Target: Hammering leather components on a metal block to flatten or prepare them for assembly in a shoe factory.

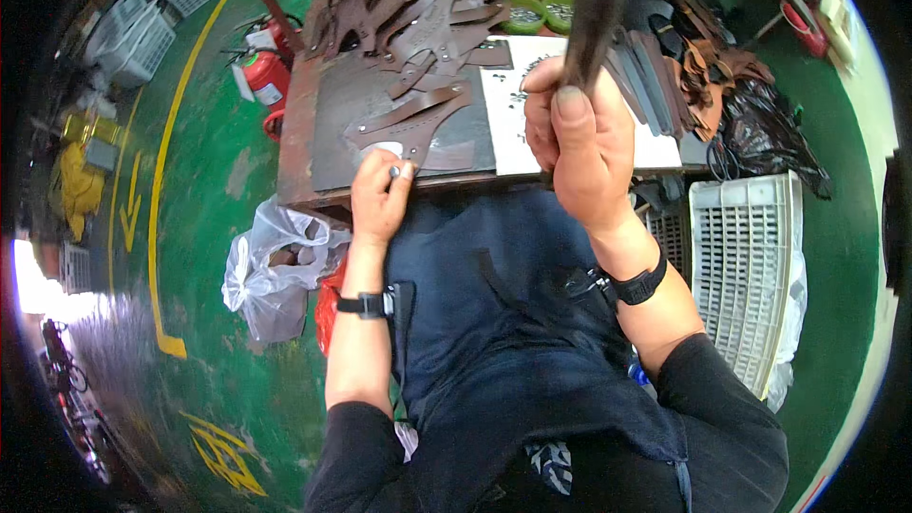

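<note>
Near edge of the dark grey tabletop (334, 95): left hand (378, 198) pinches a small, round-ended grey metal piece (394, 171) between its fingers, beside a flat, brown, perforated leather piece (425, 135); contact between the two unclear. Right hand (584, 138) raised over a white rectangular board (513, 147), fingers closed around a long, dark brown, bar-like tool (600, 9), upper end out of view. Cut brown leather pieces (408, 9) heaped beyond.

Bright table (297, 138), dark rim

Even light fills the middle; white glare at far left tints the nearby floor (119, 351) violet. Leather (442, 104) shines softly. The raised tool (598, 14) looks blurred. Edges curve into black.
</note>
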Action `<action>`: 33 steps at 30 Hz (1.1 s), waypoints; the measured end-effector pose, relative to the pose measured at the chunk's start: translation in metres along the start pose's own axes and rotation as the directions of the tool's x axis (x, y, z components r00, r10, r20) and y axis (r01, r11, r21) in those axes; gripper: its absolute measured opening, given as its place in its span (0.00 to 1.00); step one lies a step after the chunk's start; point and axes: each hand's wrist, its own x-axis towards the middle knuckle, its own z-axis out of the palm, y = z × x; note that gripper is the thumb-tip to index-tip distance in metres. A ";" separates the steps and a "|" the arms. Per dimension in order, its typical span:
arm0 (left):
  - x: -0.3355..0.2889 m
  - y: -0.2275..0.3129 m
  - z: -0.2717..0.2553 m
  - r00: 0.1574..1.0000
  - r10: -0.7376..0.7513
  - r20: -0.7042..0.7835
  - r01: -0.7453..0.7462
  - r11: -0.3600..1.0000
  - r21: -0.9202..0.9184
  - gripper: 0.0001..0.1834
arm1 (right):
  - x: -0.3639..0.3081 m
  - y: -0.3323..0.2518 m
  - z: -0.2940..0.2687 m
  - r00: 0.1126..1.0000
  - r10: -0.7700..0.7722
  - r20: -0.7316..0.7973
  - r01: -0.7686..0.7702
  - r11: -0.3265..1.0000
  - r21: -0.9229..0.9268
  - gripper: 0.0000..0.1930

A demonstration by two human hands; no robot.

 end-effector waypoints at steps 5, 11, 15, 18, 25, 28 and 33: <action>-0.058 0.044 -0.019 0.999 -0.033 -0.040 0.032 0.999 -0.023 0.05 | 0.007 0.074 0.051 0.958 -0.246 0.145 0.283 0.890 -0.358 0.12; -0.060 0.040 -0.037 0.994 -0.111 -0.024 0.107 0.983 -0.147 0.05 | 0.018 0.108 0.042 0.954 0.244 0.172 -0.088 0.780 -0.620 0.17; -0.001 0.041 -0.039 0.968 -0.249 0.010 0.249 0.968 0.003 0.12 | -0.026 0.052 -0.017 0.967 0.210 0.147 -0.132 0.900 -0.416 0.16; 0.052 0.017 -0.006 0.966 -0.250 0.067 0.227 0.942 0.245 0.19 | -0.066 0.071 -0.084 0.973 0.190 0.130 -0.074 0.793 -0.605 0.15; 0.090 -0.016 0.020 0.924 -0.282 0.257 0.090 0.815 0.572 0.17 | -0.129 0.104 -0.127 0.919 0.385 0.084 -0.149 0.537 -0.830 0.21; 0.082 0.000 -0.003 0.948 -0.266 0.176 0.127 0.822 0.555 0.18 | -0.124 0.091 -0.119 0.905 0.426 0.016 -0.229 0.518 -0.824 0.19; 0.015 -0.011 -0.075 0.887 -0.373 -0.273 0.444 0.852 0.278 0.22 | -0.115 0.104 -0.131 0.911 0.407 0.064 -0.200 0.572 -0.796 0.19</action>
